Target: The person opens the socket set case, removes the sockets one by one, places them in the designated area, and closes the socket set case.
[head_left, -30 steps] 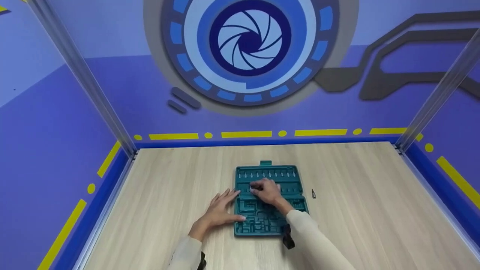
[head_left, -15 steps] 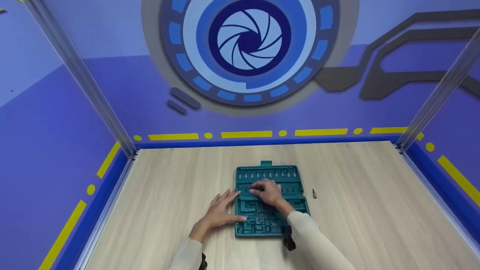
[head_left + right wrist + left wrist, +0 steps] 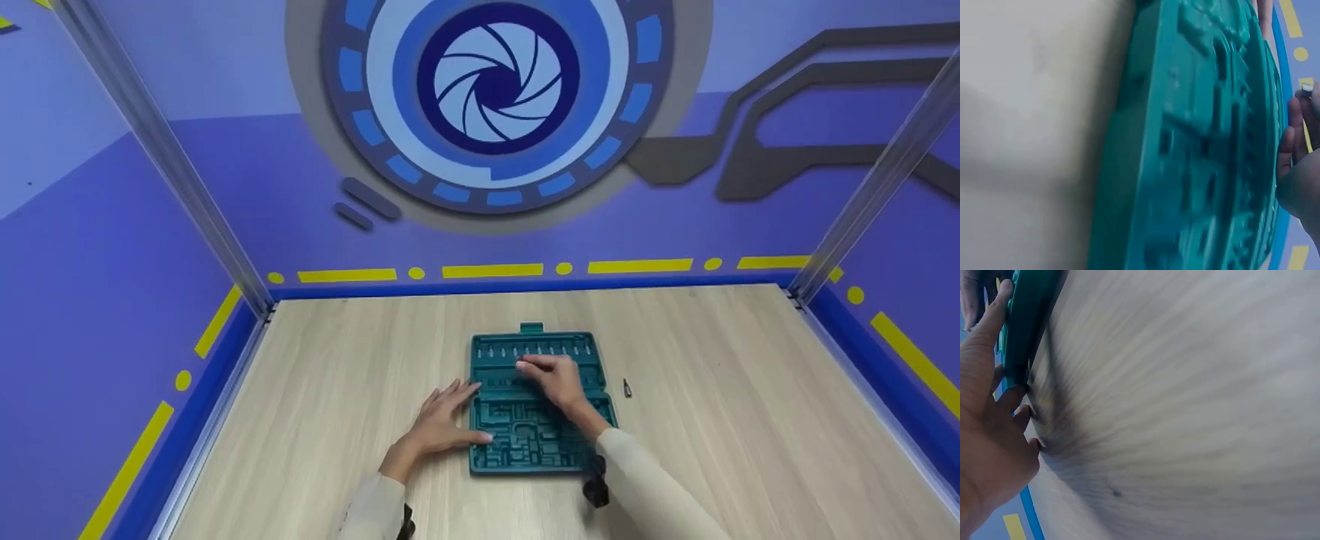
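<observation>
1. At far left, a blue side wall (image 3: 90,315) with yellow dashes meets a metal post (image 3: 161,135).
2. The left sleeve (image 3: 371,510) comes in from the bottom edge, with a black strap (image 3: 406,523) below the wrist.
3. The left hand (image 3: 433,431) is spread wide and grips nothing. Its thumb rests on the near half of the case, and its fingertips touch the left side farther up.
4. The green case (image 3: 529,444) lies open on the wooden table (image 3: 720,420), its 2 halves spread out, hinge between them and latch (image 3: 532,328) at the far end. The near half shows moulded slots.
5. A row of pale pegs (image 3: 527,350) runs across the far half. They are too small to tell apart clearly.
6. A small metal piece (image 3: 1307,89) is above the far half of the case, at the fingertips of the right hand.
7. The right hand (image 3: 556,380) has a narrow grip, pinching that piece between thumb and fingertips, over the far half. The right sleeve (image 3: 656,484) slants down to the right.
8. To the right of the case, apart from it, 1 loose bit (image 3: 628,388) lies on the table.
</observation>
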Motion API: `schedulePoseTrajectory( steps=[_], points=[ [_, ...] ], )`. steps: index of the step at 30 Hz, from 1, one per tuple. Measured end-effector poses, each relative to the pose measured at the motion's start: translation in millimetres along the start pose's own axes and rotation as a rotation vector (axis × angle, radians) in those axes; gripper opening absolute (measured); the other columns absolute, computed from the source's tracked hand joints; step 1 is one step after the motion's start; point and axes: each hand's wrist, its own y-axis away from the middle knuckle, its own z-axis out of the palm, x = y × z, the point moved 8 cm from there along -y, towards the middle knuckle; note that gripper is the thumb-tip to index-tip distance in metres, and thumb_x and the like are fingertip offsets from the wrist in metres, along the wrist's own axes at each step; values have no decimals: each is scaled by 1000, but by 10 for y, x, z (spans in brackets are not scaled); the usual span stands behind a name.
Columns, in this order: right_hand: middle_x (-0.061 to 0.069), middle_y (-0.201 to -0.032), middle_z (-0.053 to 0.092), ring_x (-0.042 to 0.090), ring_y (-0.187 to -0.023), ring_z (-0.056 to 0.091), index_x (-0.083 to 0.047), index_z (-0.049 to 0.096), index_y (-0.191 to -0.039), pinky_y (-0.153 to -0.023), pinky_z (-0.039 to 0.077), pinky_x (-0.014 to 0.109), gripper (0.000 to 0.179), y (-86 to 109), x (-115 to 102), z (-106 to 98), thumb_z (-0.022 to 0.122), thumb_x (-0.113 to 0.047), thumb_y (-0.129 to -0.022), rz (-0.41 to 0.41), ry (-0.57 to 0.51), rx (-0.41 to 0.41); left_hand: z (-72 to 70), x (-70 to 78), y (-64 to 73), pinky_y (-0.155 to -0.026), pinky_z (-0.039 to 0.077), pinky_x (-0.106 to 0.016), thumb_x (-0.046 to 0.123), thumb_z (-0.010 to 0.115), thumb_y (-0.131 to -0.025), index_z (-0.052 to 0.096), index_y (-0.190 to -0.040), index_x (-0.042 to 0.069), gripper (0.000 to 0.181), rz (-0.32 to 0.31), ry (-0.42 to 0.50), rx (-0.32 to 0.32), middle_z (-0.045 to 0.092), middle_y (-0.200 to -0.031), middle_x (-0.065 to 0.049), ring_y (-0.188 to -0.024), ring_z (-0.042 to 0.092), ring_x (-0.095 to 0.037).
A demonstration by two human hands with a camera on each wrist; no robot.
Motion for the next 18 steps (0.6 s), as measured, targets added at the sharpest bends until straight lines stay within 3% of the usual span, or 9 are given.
schedulePoseTrajectory(
  steps=[4, 10, 18],
  points=[
    [15, -115, 77, 28, -105, 75, -2, 75, -118, -98, 59, 46, 27, -21, -48, -310, 71, -18, -97, 34, -54, 21, -12, -8, -13, -128, 10, -63, 50, 83, -81, 37, -159, 11, 98, 1, 8, -1, 33, -166, -17, -157, 22, -41],
    [20, -123, 71, 16, -98, 74, 4, 63, -134, -91, 61, 29, 35, -32, -14, -793, 60, -14, -104, 194, -197, 59, -36, -12, -11, -128, 10, -62, 50, 84, -81, 37, -159, 11, 99, -12, 4, -6, 31, -167, -17, -157, 22, -41],
    [11, -122, 73, 5, -89, 71, 2, 50, -146, -75, 55, 16, 42, 64, 176, -1282, 51, -13, -108, 333, -195, 73, -7, 26, 6, -128, 10, -61, 49, 84, -81, 37, -159, 12, 98, -19, 5, -20, 31, -167, -16, -157, 22, -41]
  ],
)
